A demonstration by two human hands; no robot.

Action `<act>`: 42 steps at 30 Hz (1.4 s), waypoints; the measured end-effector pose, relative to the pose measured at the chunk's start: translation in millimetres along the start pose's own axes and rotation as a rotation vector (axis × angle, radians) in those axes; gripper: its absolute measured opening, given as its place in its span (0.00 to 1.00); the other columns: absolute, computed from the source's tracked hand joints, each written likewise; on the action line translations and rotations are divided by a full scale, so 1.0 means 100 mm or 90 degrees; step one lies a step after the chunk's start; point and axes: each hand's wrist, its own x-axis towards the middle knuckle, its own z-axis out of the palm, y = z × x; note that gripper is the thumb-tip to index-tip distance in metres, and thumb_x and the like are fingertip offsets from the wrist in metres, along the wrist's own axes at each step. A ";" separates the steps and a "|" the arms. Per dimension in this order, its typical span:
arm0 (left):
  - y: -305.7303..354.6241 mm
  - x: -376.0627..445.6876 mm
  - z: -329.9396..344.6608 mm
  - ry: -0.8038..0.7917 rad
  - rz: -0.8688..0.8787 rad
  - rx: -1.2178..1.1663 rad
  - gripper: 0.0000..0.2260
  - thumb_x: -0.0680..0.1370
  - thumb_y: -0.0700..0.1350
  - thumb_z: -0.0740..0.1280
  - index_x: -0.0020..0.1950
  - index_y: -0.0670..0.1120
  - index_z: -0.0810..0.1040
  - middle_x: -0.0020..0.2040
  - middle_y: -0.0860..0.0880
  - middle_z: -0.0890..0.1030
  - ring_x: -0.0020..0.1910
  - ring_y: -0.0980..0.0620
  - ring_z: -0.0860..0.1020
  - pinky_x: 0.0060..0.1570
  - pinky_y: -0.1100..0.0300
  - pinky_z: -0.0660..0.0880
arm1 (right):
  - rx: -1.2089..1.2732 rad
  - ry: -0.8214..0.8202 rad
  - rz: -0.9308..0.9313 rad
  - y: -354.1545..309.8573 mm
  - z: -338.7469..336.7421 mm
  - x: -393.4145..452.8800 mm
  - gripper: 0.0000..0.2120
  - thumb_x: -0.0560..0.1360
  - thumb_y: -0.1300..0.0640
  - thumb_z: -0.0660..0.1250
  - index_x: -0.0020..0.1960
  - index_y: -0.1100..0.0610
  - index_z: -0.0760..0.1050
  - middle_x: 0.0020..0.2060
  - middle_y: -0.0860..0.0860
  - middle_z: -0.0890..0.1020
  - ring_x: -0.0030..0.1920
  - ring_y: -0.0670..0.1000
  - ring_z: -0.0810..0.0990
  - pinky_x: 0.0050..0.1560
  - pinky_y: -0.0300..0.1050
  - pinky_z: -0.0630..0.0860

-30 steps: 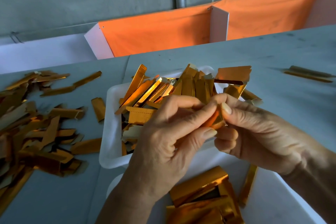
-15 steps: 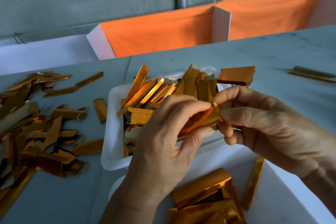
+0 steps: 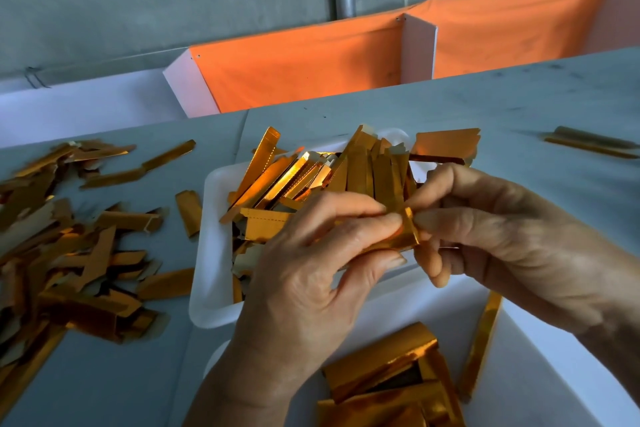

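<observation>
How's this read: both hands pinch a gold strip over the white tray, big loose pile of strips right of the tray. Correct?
No. The head view shows the pile left of the tray, not right. The rest holds: left hand and right hand pinch the strip over the tray.

Bench layout: two trays at centre, loose stock to the left.
Far tray (image 3: 210, 246) holds strips (image 3: 360, 170); near tray (image 3: 530, 378) with folded pieces (image 3: 377, 366) lies before it; scattered pile (image 3: 79, 253) left on table (image 3: 519, 104); two strips (image 3: 588, 144) far right; bins (image 3: 304, 69) behind.
</observation>
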 end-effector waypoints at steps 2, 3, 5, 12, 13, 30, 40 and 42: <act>0.01 0.00 -0.01 -0.009 -0.004 -0.022 0.11 0.74 0.44 0.69 0.53 0.40 0.82 0.51 0.48 0.80 0.52 0.55 0.78 0.51 0.65 0.75 | 0.035 -0.010 0.016 0.00 -0.02 0.01 0.05 0.64 0.59 0.71 0.40 0.58 0.80 0.28 0.56 0.77 0.26 0.50 0.77 0.27 0.39 0.75; 0.02 0.00 0.00 -0.012 -0.004 -0.027 0.11 0.74 0.44 0.69 0.53 0.40 0.82 0.51 0.48 0.80 0.52 0.55 0.78 0.50 0.64 0.76 | 0.038 -0.012 0.023 0.00 -0.03 0.01 0.05 0.64 0.58 0.70 0.40 0.58 0.80 0.28 0.55 0.77 0.26 0.49 0.76 0.26 0.38 0.75; 0.03 0.00 0.00 -0.014 -0.006 -0.030 0.11 0.74 0.45 0.69 0.53 0.41 0.82 0.51 0.48 0.80 0.51 0.55 0.78 0.49 0.62 0.77 | 0.029 -0.019 0.028 0.01 -0.04 0.01 0.05 0.64 0.58 0.71 0.40 0.57 0.80 0.28 0.55 0.77 0.26 0.49 0.76 0.27 0.38 0.75; 0.02 0.00 0.01 -0.038 0.001 -0.021 0.11 0.74 0.44 0.69 0.54 0.41 0.82 0.51 0.48 0.80 0.51 0.54 0.78 0.48 0.60 0.77 | 0.014 -0.022 0.046 0.01 -0.07 0.01 0.05 0.66 0.63 0.73 0.40 0.56 0.80 0.28 0.55 0.77 0.26 0.49 0.77 0.27 0.38 0.75; 0.01 0.00 0.01 -0.044 0.006 -0.016 0.11 0.75 0.44 0.69 0.54 0.41 0.82 0.51 0.47 0.80 0.51 0.53 0.78 0.48 0.60 0.77 | 0.015 -0.019 0.046 0.02 -0.07 0.02 0.05 0.65 0.63 0.71 0.40 0.56 0.80 0.28 0.55 0.77 0.26 0.49 0.77 0.27 0.38 0.75; -0.02 -0.02 0.03 -0.030 -0.052 -0.227 0.10 0.75 0.43 0.69 0.55 0.43 0.80 0.51 0.49 0.79 0.52 0.55 0.79 0.50 0.68 0.73 | 0.163 -0.155 0.055 0.12 -0.13 0.06 0.11 0.66 0.57 0.76 0.47 0.57 0.81 0.31 0.49 0.77 0.28 0.45 0.76 0.29 0.36 0.74; -0.03 -0.06 0.02 -0.032 -0.122 -0.324 0.09 0.75 0.46 0.69 0.54 0.45 0.79 0.50 0.51 0.79 0.50 0.46 0.80 0.47 0.59 0.76 | 0.181 -0.152 0.083 0.11 -0.12 0.05 0.10 0.68 0.58 0.73 0.49 0.57 0.82 0.33 0.51 0.81 0.33 0.45 0.80 0.35 0.38 0.78; -0.03 -0.04 0.01 -0.032 -0.096 -0.299 0.09 0.75 0.45 0.69 0.54 0.44 0.79 0.50 0.49 0.79 0.51 0.48 0.80 0.48 0.61 0.76 | 0.189 -0.161 0.087 0.12 -0.12 0.05 0.11 0.68 0.58 0.74 0.49 0.57 0.82 0.34 0.50 0.80 0.33 0.45 0.79 0.35 0.39 0.78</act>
